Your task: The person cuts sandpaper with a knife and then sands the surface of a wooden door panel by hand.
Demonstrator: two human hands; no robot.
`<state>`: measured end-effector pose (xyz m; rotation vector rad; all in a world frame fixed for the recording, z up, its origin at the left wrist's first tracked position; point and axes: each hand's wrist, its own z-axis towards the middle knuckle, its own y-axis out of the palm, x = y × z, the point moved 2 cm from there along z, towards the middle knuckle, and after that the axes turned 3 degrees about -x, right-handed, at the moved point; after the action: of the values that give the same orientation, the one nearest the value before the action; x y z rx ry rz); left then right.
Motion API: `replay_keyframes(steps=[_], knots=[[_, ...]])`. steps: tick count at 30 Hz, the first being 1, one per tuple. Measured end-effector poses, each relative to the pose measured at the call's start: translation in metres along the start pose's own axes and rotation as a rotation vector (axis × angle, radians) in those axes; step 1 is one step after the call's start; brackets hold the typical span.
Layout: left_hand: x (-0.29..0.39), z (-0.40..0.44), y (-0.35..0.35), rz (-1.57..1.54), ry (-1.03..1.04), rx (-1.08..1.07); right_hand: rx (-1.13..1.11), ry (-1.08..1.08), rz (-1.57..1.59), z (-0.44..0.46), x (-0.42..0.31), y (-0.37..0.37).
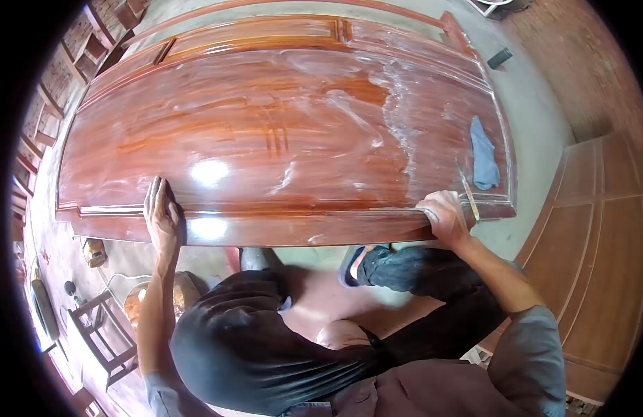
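A large glossy reddish-brown wooden panel (252, 125), with raised moulding and whitish smears over its surface, lies in front of me. My left hand (161, 212) rests on its near edge at the left, fingers stretched out flat. My right hand (446, 217) is on the near edge at the right, fingers curled in; whatever they hold, if anything, is hidden. Just beside my right hand lies a slim tool (469, 198) with a pale handle, its kind unclear. A crumpled blue-grey cloth (483, 156) lies on the panel's right end.
Another brown wooden panel (592, 257) stands at the right. A dark cylinder (499, 58) is on the floor beyond the right end. At lower left are a small wooden stool frame (102, 337) and a yellowish can (94, 253). My legs are under the near edge.
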<state>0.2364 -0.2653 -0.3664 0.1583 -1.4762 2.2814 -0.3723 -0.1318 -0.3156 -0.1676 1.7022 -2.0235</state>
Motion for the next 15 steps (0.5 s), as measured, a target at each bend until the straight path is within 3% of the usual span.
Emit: replay_keyframes(steps=[6,12,15], knots=[[0.002,0.001,-0.004,-0.023,-0.001,-0.007,0.125,-0.075,0.195,0.115,-0.136,0.081],[0.004,0.000,-0.002,-0.008,-0.035,0.008,0.098,-0.172,0.211,0.083,-0.083,0.053],[0.010,0.000,-0.005,0.020,-0.033,0.037,0.143,-0.167,0.228,0.109,-0.122,0.075]])
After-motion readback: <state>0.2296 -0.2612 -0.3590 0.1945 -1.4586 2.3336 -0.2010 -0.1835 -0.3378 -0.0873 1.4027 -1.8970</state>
